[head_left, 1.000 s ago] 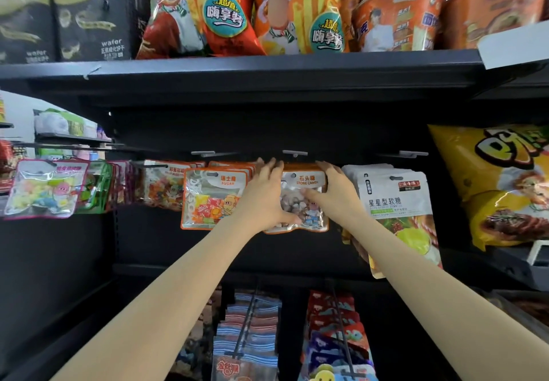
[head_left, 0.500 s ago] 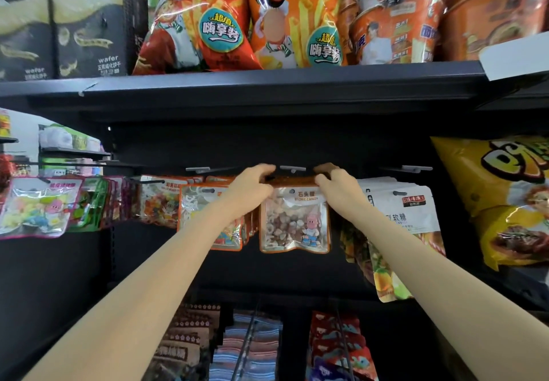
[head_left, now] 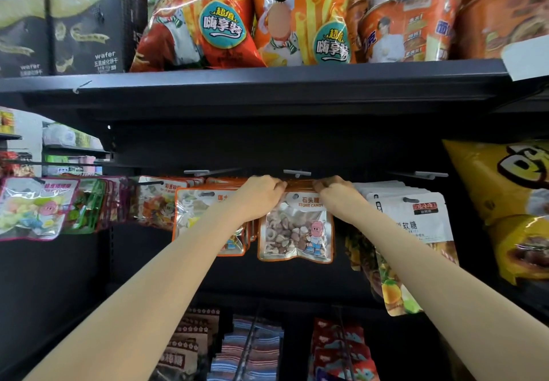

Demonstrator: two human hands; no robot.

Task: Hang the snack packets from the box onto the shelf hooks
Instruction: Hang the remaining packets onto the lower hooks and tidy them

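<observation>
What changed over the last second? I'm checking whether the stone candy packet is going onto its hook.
Both hands, left hand and right hand, shifted from the stone candy packet front up to its top corners, lifting it toward the hook. Neighbouring packets stayed hanging.

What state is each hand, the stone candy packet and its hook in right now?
Left hand: pinches the packet's top left corner.
Right hand: pinches the top right corner.
Stone candy packet: upright, held at the middle hook; whether threaded, cannot tell.
Middle hook: tip just above the packet's top edge.
White gummy packets: hanging alongside.
</observation>
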